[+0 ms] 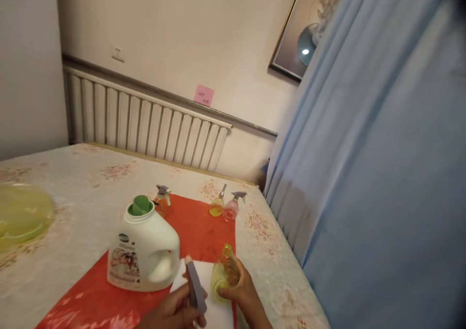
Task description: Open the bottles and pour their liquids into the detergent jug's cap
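My left hand [176, 309] is closed around a grey spray head [195, 286], held off any bottle. My right hand [245, 290] grips a translucent yellow spray bottle [219, 281], whose neck has no spray head on it. Beneath both hands lies a white sheet [207, 271] on a red mat [196, 229]. Left of them, a large white detergent jug [145, 251] stands uncapped, a green spout [141, 205] in its mouth.
Behind the jug, partly hidden, is an orange spray bottle [162, 198]. A yellow spray bottle [216, 207] and a pink one [230, 210] stand at the mat's far right. A yellow translucent basin [25, 212] is at left; a blue curtain [371, 149] hangs right.
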Available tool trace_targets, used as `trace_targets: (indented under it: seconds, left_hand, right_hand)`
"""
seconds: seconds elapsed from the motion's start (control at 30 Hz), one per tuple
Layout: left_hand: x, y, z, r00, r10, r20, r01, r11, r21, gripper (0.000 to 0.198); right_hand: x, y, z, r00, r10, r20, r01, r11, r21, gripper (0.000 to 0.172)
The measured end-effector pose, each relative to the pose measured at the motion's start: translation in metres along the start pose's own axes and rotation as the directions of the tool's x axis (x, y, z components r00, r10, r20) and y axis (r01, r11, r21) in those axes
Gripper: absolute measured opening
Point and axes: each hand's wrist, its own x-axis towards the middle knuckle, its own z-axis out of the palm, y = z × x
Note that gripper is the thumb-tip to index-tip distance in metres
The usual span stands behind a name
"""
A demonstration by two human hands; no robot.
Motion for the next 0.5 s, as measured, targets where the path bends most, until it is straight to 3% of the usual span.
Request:
trace_targets:
  seconds: [0.2, 0.37, 0.5]
  left_hand:
    - [-0.018, 0.065, -0.005, 0.955, 0.199, -0.222, -0.174, 0.977, 0.125, 0.039]
    - [-0.029, 0.105, 0.006, 0.842, 0.368, -0.394, -0.367, 0.927, 0.082, 0.035]
    - [-0.026, 0.118, 0.016, 0.774, 0.420, -0.474, -0.492, 0.870, -0.031, 0.026]
  right_hand:
    - [-0.016, 0.014, 0.012, 1.000, -0.005, 0.013, 0.006, 0.995, -0.095, 0.087]
    - [-0.029, 0.008, 0.021, 0.997, -0.053, 0.060, 0.061, 0.989, -0.135, 0.086]
    - [-0.038, -0.002, 0.029, 0.992, -0.078, 0.095, 0.093, 0.982, -0.164, 0.084]
